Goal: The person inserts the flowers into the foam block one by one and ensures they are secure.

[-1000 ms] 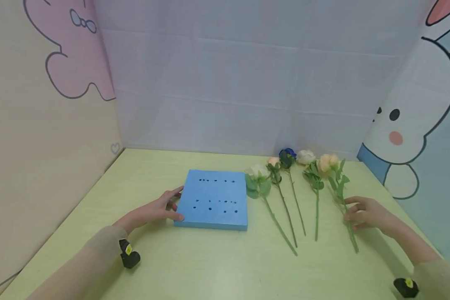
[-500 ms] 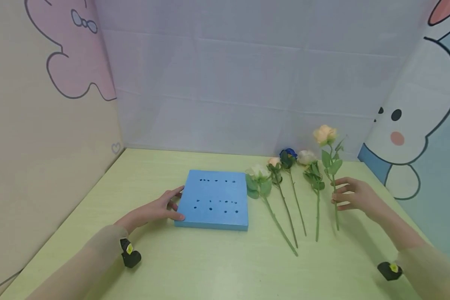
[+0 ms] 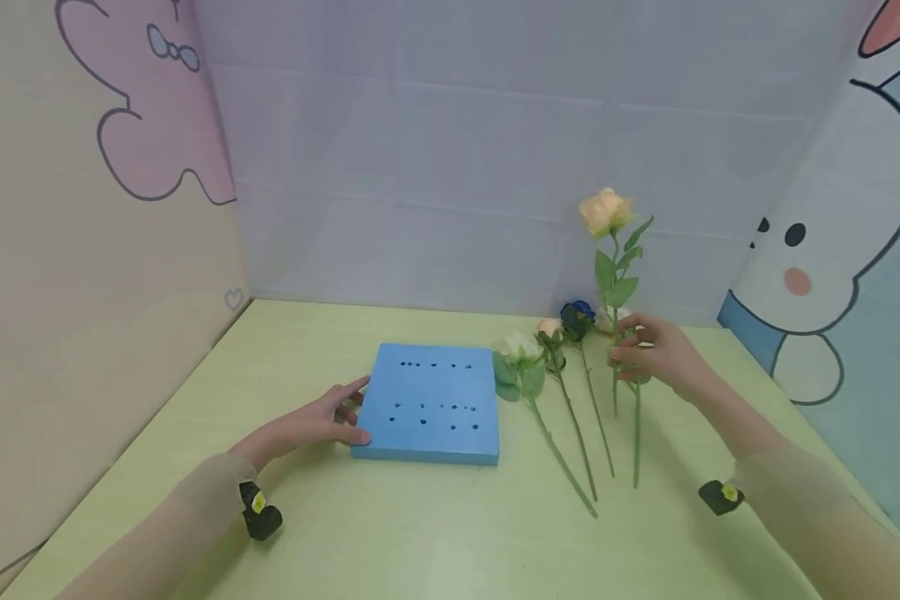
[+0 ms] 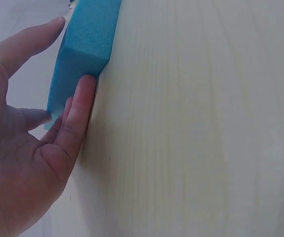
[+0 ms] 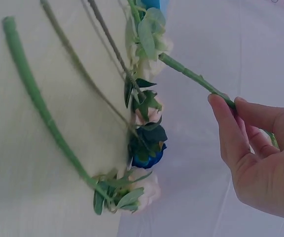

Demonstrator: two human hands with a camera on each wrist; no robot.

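My left hand (image 3: 311,421) rests against the left side of a blue foam block (image 3: 431,383) with rows of small holes. Its thumb lies at the near left corner, and the left wrist view shows extended fingers along the block's side (image 4: 85,42). With thumb and fingertips, my right hand (image 3: 671,358) pinches the green stem (image 5: 196,78) of a peach artificial rose (image 3: 605,212). That rose is upright, raised off the table, its bloom high against the backdrop and the stem's lower end pointing down. It overlaps a white rose (image 5: 144,190) lying behind it in the head view.
Right of the block lie a white rose (image 3: 520,348), a small peach rose (image 3: 550,327) and a blue rose (image 3: 577,315), stems toward me. A pale cloth backdrop (image 3: 420,183) stands behind the table (image 3: 420,533), with cartoon-printed panels at both sides.
My right hand has lifted the peach rose off the table, turned it upright and carried it left over the other flowers. The left hand and foam block have stayed put.
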